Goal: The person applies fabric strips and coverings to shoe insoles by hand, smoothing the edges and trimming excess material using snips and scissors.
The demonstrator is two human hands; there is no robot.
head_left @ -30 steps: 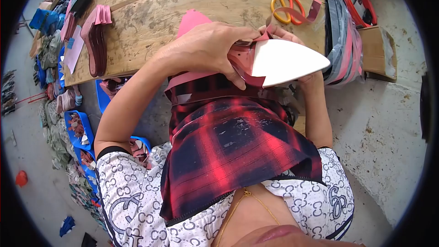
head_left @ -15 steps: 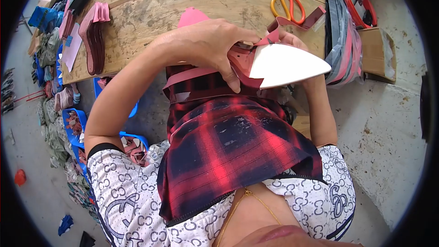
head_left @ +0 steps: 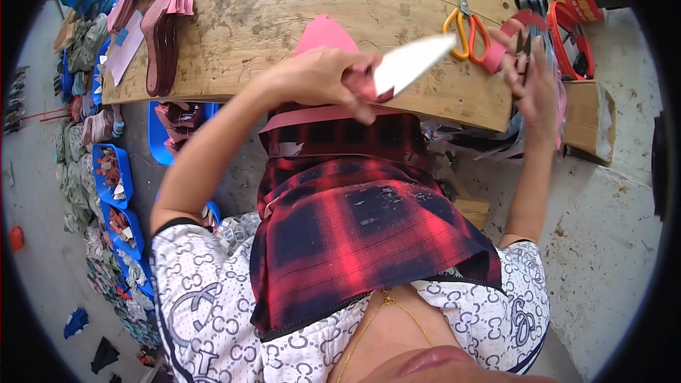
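My left hand [head_left: 323, 85] is closed around a pointed shoe piece [head_left: 413, 67], white on its blurred face with maroon-pink material at the gripped end. The piece is raised over the table's front edge. At the table's right edge, my right hand [head_left: 533, 89] has its fingers bent around small dark snips [head_left: 523, 57], blurred by motion. A pink-maroon strip [head_left: 499, 57] curls beside those fingers; whether they grip it too is unclear. Scissors with orange and yellow handles [head_left: 468, 35] lie left of this hand. Behind my left hand, a pink rounded piece [head_left: 325, 34] rests on the table.
The wooden table [head_left: 277, 10] spans the front. Stacked maroon pieces [head_left: 162, 57] lie at its left. Blue bins [head_left: 113, 170] with cut pieces stand on the floor at left. A red basket [head_left: 571, 42] and a cardboard box [head_left: 589, 117] stand at right.
My right hand has moved away from the shoe piece to the right, and the strip is now beside it. My left hand has tilted the piece's tip upward. The view has shifted slightly.
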